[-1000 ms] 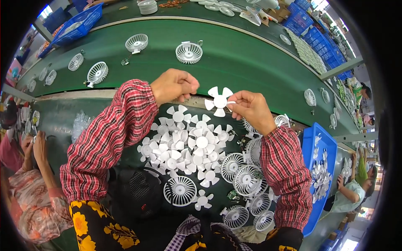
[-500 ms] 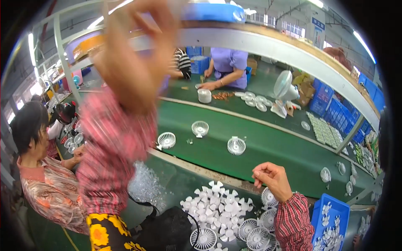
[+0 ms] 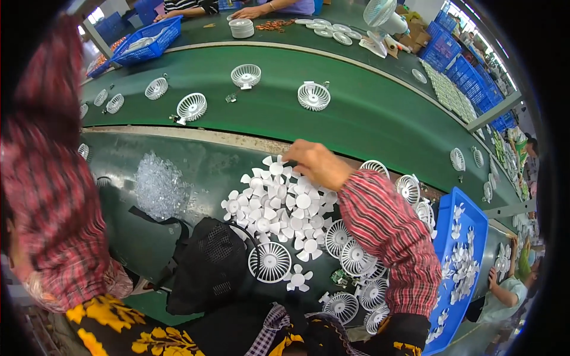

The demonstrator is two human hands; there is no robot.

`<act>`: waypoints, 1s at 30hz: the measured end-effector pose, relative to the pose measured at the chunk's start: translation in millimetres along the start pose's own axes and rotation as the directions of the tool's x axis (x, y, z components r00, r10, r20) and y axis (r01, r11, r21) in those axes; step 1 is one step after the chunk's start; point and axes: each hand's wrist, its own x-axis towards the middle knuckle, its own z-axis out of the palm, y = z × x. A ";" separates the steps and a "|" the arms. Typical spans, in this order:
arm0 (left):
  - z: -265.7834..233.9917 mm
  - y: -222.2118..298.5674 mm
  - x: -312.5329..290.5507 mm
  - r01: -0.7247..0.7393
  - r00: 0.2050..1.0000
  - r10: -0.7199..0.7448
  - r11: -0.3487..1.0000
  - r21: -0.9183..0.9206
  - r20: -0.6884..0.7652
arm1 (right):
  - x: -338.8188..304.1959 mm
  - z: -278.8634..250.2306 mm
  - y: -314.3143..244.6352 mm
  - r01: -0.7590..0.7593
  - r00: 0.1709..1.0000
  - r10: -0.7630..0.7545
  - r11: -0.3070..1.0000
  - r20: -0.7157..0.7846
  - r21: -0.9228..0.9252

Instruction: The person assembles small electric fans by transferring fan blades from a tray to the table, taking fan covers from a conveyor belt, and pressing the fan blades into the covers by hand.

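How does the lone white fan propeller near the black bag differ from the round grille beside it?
The fan propeller looks smaller than the round grille. The fan propeller has broad, separate blades; the round grille has thin ribs inside a rim. Both are white.

A black mesh bag lies near clear bits, possibly plastic; 1 desk fan stands beyond.

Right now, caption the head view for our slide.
Right hand at piled white five-bladed plastic rotors, near a flat green belt.
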 end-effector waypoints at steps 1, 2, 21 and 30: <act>9.7 5.7 -20.9 -0.019 1.000 0.019 1.000 -0.018 0.012 | 1.6 13.1 7.9 0.005 1.000 -0.005 1.000 0.022 0.013; 22.7 13.5 -38.5 -0.037 0.999 0.038 0.998 -0.041 0.020 | 1.1 25.1 16.7 0.003 0.999 -0.004 1.000 0.044 0.025; 365.3 -44.7 -264.2 0.782 0.045 -0.447 0.573 0.247 0.894 | 20.7 95.9 -3.5 0.014 0.998 -0.028 0.971 -0.055 -0.241; 268.3 68.7 -159.5 0.918 -0.178 -0.226 -0.388 0.079 0.958 | -25.4 54.3 -22.6 -0.139 0.980 0.037 0.832 -0.196 -0.537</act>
